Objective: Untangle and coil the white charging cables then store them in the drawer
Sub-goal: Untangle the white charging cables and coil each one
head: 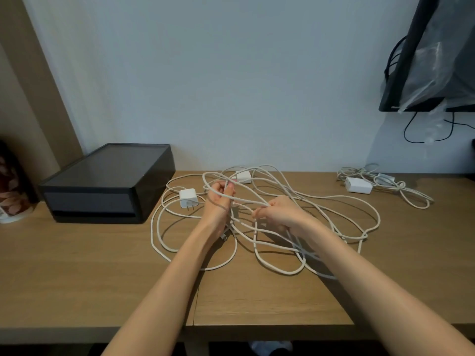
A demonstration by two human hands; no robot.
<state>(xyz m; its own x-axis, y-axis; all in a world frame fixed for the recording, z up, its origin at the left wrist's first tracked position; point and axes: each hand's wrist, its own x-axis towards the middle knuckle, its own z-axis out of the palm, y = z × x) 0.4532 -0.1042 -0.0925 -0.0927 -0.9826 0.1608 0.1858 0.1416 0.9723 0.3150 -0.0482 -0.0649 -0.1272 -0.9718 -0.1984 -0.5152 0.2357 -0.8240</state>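
On the table sprawl the tangled white cables; above them the right hand pinches one strand while the left hand curls round another; farther back, leftward, sits the black drawer box.

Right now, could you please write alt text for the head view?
Left hand and right hand grip strands of tangled white charging cables over a wooden table. A black drawer box sits left, another bundled charger right.
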